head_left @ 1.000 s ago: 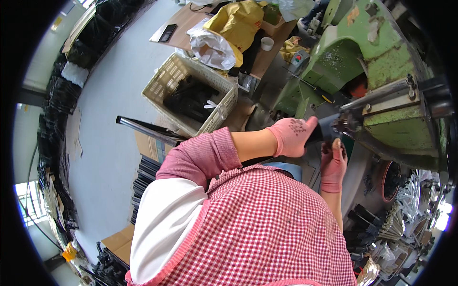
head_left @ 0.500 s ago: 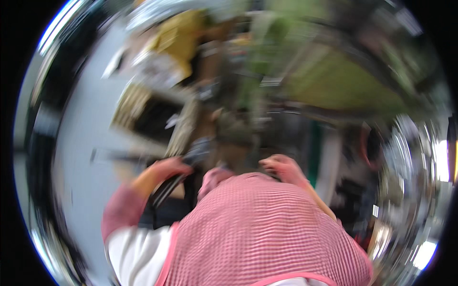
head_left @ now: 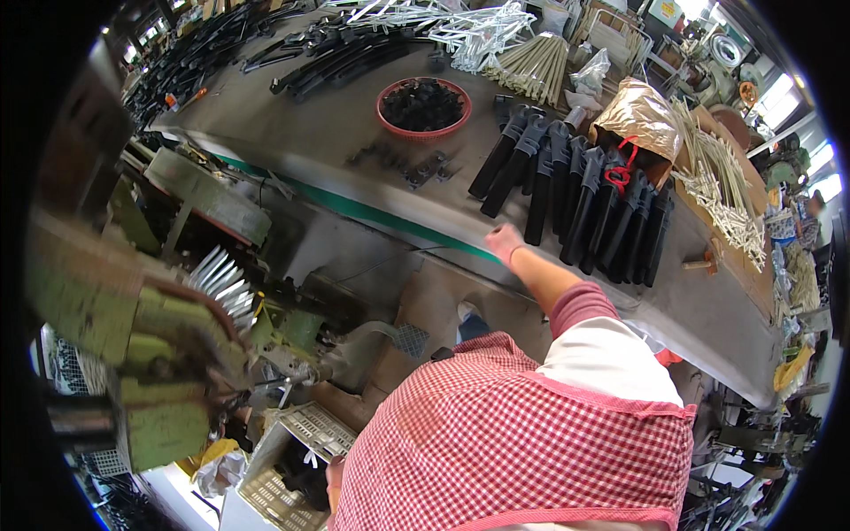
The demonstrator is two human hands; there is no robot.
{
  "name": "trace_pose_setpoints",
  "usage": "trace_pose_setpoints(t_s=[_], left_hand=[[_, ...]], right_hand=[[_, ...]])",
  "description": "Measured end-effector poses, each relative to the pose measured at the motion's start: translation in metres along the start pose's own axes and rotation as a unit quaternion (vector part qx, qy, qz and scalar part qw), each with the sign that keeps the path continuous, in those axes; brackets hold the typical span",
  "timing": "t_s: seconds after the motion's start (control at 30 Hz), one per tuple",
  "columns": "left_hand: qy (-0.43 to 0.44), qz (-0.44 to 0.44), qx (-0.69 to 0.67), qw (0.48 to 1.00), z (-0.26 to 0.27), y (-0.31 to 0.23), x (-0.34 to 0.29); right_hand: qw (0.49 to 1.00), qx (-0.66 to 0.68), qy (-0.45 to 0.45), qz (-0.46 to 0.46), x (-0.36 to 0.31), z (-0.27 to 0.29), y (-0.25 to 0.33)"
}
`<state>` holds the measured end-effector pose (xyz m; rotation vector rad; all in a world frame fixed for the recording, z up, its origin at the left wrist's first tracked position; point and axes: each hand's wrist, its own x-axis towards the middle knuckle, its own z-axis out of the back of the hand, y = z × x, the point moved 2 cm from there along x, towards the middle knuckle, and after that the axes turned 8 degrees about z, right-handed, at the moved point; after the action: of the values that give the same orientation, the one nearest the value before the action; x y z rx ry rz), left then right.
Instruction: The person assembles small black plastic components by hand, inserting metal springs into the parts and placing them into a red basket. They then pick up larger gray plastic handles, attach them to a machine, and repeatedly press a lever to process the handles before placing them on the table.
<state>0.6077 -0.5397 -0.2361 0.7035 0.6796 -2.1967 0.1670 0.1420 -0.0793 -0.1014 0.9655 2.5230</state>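
Observation:
My right hand (head_left: 505, 242) reaches over the near edge of the grey worktable (head_left: 390, 186), its fingers curled. Whether anything lies inside them is hidden. Just beyond it is a row of black tube-shaped parts with grey ends (head_left: 584, 199), which it appears not to touch. Small dark pieces (head_left: 427, 168) lie loose on the tabletop, near a red round basket (head_left: 382, 108) full of black pieces. Low on the left, my left hand (head_left: 335, 478) shows only in part beside a beige plastic crate (head_left: 312, 425) holding something black; its fingers are mostly hidden.
Green machinery (head_left: 168, 389) stands close on the left, with a bundle of shiny metal rods (head_left: 221, 288). At the table's far side lie black rods (head_left: 345, 62) and white metal frames (head_left: 482, 35). Gold-coloured wrapping (head_left: 642, 115) and pale sticks (head_left: 726, 186) are on the right.
The view has swung right, bringing the worktable ahead and leaving the crate at lower left. My right hand now stretches out over the table edge; both hands were near my waist before.

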Motion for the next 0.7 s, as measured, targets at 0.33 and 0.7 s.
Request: trace_pose_setpoints(t_s=[0.33,0.7], left_hand=[[0.217,-0.204,-0.259,0.919,0.01,-0.518,-0.093],[0.245,-0.245,-0.436,0.831,-0.011,-0.792,-0.085]], right_hand=[[0.867,0.463,-0.085,-0.162,0.183,0.004,-0.05],[0.838,0.462,0.266,0.119,0.025,0.008,0.046]])
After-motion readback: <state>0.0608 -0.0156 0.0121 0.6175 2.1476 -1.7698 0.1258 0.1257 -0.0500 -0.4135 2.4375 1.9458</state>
